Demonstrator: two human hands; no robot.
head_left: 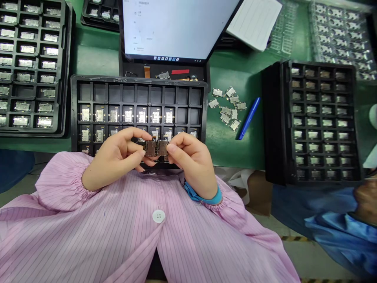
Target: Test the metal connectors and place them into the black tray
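My left hand (119,157) pinches a small metal component (150,148) between thumb and fingers. A second, similar component (162,147) is held in the fingertips of my right hand (193,159), side by side with the first. Both hands are over the front part of a black compartment tray (140,81), whose lower rows they partly cover. Silver components (128,114) fill most of the second row; the top row of compartments holds nothing. A blue band circles my right wrist.
A screen (173,29) stands behind the tray. Loose components (226,111) and a blue pen (249,118) lie to the right. Filled tray stacks stand at left (67,70) and right (273,122). At far right is a person's blue sleeve (344,232).
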